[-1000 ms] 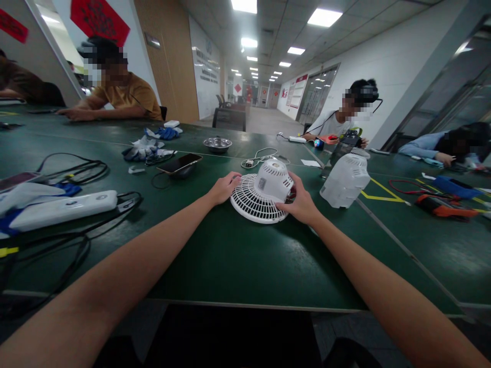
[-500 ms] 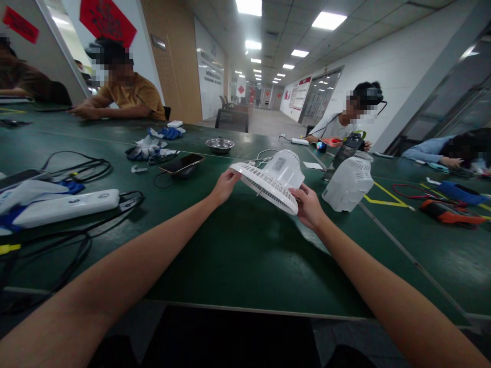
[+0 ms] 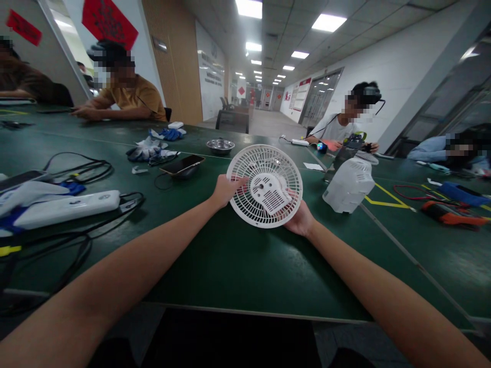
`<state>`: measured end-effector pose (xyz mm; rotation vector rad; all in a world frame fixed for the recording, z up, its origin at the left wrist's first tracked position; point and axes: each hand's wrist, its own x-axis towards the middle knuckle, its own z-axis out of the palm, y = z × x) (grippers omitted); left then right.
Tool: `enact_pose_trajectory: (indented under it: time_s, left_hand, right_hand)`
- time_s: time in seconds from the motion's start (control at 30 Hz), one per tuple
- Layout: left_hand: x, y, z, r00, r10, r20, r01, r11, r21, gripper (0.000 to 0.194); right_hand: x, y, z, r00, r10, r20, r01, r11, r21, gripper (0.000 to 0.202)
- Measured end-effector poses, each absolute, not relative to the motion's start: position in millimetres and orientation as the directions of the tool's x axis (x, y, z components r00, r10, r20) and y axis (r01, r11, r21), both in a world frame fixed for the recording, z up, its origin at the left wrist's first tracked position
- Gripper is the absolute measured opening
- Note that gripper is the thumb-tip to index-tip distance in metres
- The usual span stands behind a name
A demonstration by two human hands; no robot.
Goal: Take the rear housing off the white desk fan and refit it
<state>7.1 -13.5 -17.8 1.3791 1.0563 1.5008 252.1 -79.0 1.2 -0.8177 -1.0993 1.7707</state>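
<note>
A round white fan grille [image 3: 273, 198] is held above the green table, its slatted face tilted toward me. Its hub has slots and small holes. My left hand [image 3: 224, 191] grips the left rim, thumb laid over the slats. On the other side, my right hand [image 3: 300, 219] holds the lower right edge, with fingers partly hidden behind the slats. A white plastic housing [image 3: 348, 185] stands on the table to the right of my right hand.
Behind the grille sits a metal bowl [image 3: 220, 146], with a phone [image 3: 183, 165] to its left. Gloves [image 3: 148, 150], black cables [image 3: 82, 162] and a white power strip [image 3: 72, 208] lie leftward. An orange-and-black tool [image 3: 452, 214] is at right. Several people sit around the table [image 3: 230, 276].
The fan grille has turned: its rear body faced up and away before, and now the round slatted face points at me. Both hands have kept hold of it, with the right moving slightly lower.
</note>
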Motion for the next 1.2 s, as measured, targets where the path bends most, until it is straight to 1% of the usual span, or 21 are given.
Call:
enact_pose_trajectory:
  time_s: [0.1, 0.17, 0.23, 0.27, 0.3, 0.33, 0.37, 0.43, 0.47, 0.53, 0.6, 0.7, 0.77, 0.8, 0.87, 0.93, 1.0, 1.03, 1.1, 1.17, 1.2]
  left_hand:
    - [8.4, -15.0, -16.1, -0.049, 0.944, 0.326, -0.023, -0.328, 0.944, 0.034]
    - [8.1, -17.1, -14.0, -0.046, 0.942, 0.332, -0.011, -0.333, 0.943, 0.035]
    - [6.9, -18.4, -12.3, -0.040, 0.941, 0.336, 0.012, -0.336, 0.942, 0.035]
    - [6.2, -18.5, -12.0, -0.039, 0.940, 0.338, 0.025, -0.337, 0.941, 0.034]
    - [5.4, -18.2, -12.0, -0.036, 0.941, 0.336, 0.036, -0.335, 0.942, 0.034]
    - [4.6, -17.4, -12.4, -0.034, 0.944, 0.330, 0.042, -0.328, 0.944, 0.033]
    - [3.8, -16.2, -13.1, -0.037, 0.947, 0.319, 0.044, -0.317, 0.947, 0.032]
    - [1.9, -12.9, -15.1, -0.052, 0.957, 0.287, 0.042, -0.285, 0.958, 0.030]
    - [0.8, -10.9, -16.1, -0.063, 0.961, 0.268, 0.042, -0.266, 0.963, 0.030]
    - [-2.2, -6.8, -18.2, -0.097, 0.967, 0.236, 0.044, -0.233, 0.972, 0.030]
    - [-6.1, -2.8, -20.2, -0.126, 0.969, 0.211, 0.041, -0.207, 0.977, 0.030]
    - [-11.9, 1.6, -22.6, -0.130, 0.975, 0.183, 0.011, -0.183, 0.983, 0.031]
    - [-14.2, 2.7, -23.3, -0.114, 0.980, 0.164, -0.006, -0.166, 0.986, 0.032]
    - [-14.7, 2.8, -23.2, -0.106, 0.982, 0.157, -0.008, -0.158, 0.987, 0.031]
    - [-14.6, 1.9, -22.3, -0.101, 0.983, 0.152, 0.000, -0.153, 0.988, 0.028]
    - [-13.7, 0.3, -20.9, -0.112, 0.981, 0.158, 0.014, -0.157, 0.987, 0.026]
    - [-12.9, -1.3, -19.6, -0.123, 0.978, 0.168, 0.035, -0.165, 0.986, 0.026]
    - [-12.6, -2.0, -19.1, -0.125, 0.977, 0.171, 0.044, -0.167, 0.985, 0.026]
    - [-12.4, -3.2, -18.4, -0.121, 0.977, 0.177, 0.050, -0.172, 0.984, 0.026]
    - [-12.3, -4.1, -17.8, -0.115, 0.978, 0.175, 0.041, -0.172, 0.984, 0.026]
    - [-12.2, -4.6, -17.5, -0.110, 0.979, 0.171, 0.035, -0.168, 0.985, 0.026]
  right_hand:
    - [251.3, -74.8, -1.5, -0.401, 0.914, -0.062, -0.278, -0.186, -0.942, 0.039]
    - [253.4, -67.5, -5.1, -0.337, 0.942, 0.005, -0.250, -0.085, -0.964, 0.040]
    - [262.5, -57.0, -7.6, -0.161, 0.981, 0.112, -0.199, 0.079, -0.977, 0.049]
    - [270.7, -51.3, -7.9, -0.045, 0.984, 0.175, -0.134, 0.168, -0.977, 0.057]
    - [281.5, -45.8, -7.2, 0.090, 0.970, 0.228, -0.042, 0.232, -0.972, 0.068]
    - [294.1, -41.1, -5.7, 0.180, 0.943, 0.279, 0.108, 0.263, -0.959, 0.077]
    - [308.0, -37.1, -3.7, 0.249, 0.905, 0.345, 0.297, 0.268, -0.917, 0.083]
    - [335.0, -32.1, 0.6, 0.296, 0.834, 0.465, 0.624, 0.200, -0.756, 0.088]
    - [346.1, -30.8, 2.1, 0.275, 0.818, 0.504, 0.721, 0.171, -0.671, 0.087]
    - [360.6, -29.3, 2.5, 0.235, 0.805, 0.545, 0.835, 0.120, -0.537, 0.084]
    - [364.4, -28.1, -0.8, 0.231, 0.817, 0.529, 0.880, 0.056, -0.471, 0.082]
    - [358.7, -25.4, -8.2, 0.283, 0.849, 0.446, 0.891, -0.061, -0.450, 0.078]
    - [354.6, -23.6, -10.1, 0.294, 0.860, 0.418, 0.887, -0.081, -0.456, 0.075]
    - [353.8, -23.1, -9.1, 0.285, 0.854, 0.435, 0.887, -0.062, -0.458, 0.072]
    - [355.7, -23.3, -3.0, 0.240, 0.801, 0.549, 0.899, 0.029, -0.436, 0.063]
    - [362.1, -25.3, 7.0, 0.177, 0.680, 0.712, 0.924, 0.134, -0.358, 0.055]
    - [371.8, -28.1, 16.8, 0.158, 0.545, 0.824, 0.946, 0.157, -0.285, 0.057]
    - [377.5, -29.2, 20.2, 0.183, 0.495, 0.850, 0.952, 0.127, -0.279, 0.061]
    - [390.0, -29.6, 22.2, 0.291, 0.432, 0.853, 0.944, 0.017, -0.331, 0.073]
    - [403.0, -26.8, 17.6, 0.425, 0.409, 0.807, 0.899, -0.084, -0.431, 0.083]
    - [409.3, -24.3, 13.2, 0.493, 0.418, 0.763, 0.861, -0.109, -0.496, 0.088]
